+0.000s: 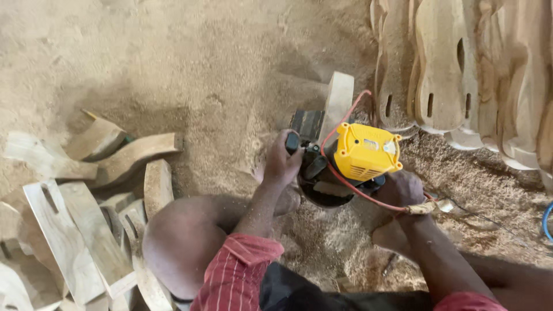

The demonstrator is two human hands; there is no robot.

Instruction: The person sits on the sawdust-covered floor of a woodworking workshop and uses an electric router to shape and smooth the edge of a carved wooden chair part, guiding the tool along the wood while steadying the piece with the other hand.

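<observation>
Starting at the left, a heap of pale cut wooden blanks (75, 230) lies within reach on the sawdust-covered floor (173, 57). Left hand (280, 161) grips the black side handle, right hand (403, 187) wraps the other side, steadying the yellow-topped electric router (351, 158) over a pale wooden piece (337, 101); slotted carved boards (443, 69) lean at right.

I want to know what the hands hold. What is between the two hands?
The head view shows a power tool with a yellow top between the left hand and the right hand. Its red cord loops there too, above the sawdust floor.
</observation>
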